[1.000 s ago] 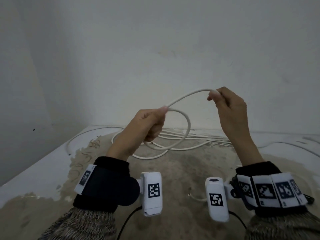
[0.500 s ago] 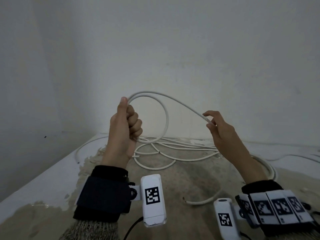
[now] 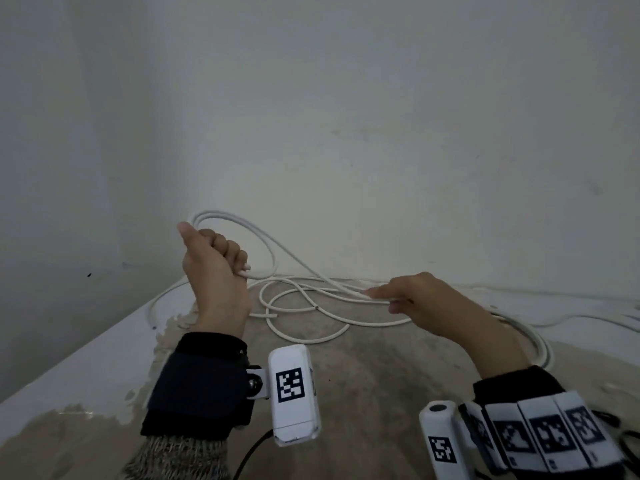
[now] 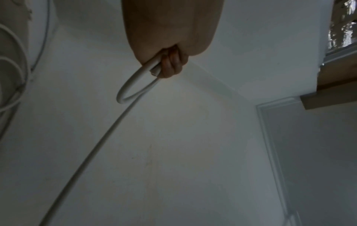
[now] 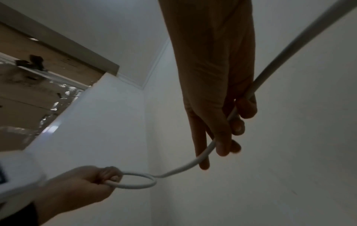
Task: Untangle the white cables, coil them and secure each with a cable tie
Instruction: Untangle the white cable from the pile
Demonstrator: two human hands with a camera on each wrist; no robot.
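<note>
The left hand [image 3: 213, 268] is raised with the thumb up and its fingers curled tight round a small loop of the white cable [image 3: 277, 251], probably to keep the first turns of the coil together while more length is gathered. The right hand [image 3: 420, 299] reaches lower and to the side, palm down, and the same cable runs between its loosely bent fingers [image 5: 222, 137], so I judge it holds lightly to let the cable slide. The rest of the cable lies in loose loops on the floor [image 3: 363, 375] near the wall [image 3: 346, 133], no tie in sight.
</note>
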